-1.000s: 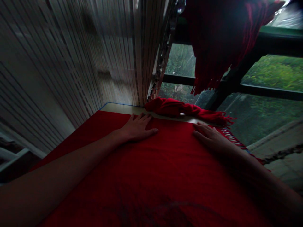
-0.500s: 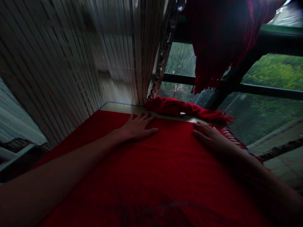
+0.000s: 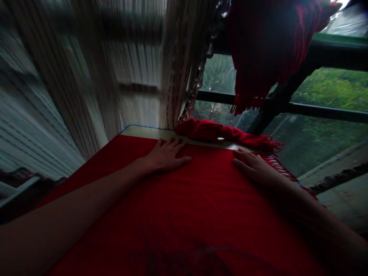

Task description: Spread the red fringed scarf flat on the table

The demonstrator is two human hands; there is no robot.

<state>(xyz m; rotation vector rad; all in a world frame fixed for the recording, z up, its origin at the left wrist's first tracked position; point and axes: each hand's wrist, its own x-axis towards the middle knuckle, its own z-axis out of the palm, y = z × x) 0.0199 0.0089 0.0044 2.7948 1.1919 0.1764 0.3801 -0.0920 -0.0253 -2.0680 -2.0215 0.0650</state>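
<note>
We've got both hands flat on the red cloth, which covers most of the surface. Left hand and right hand lie w/ fingers spread, each grip open, palms pressing near the far edge. Fringe hangs off the right edge by our right hand. A bare strip of surface shows at the back, w/ a bunched red scarf on it. Curtain close on the left; window behind, another red cloth hanging above. No writing legible.
</note>
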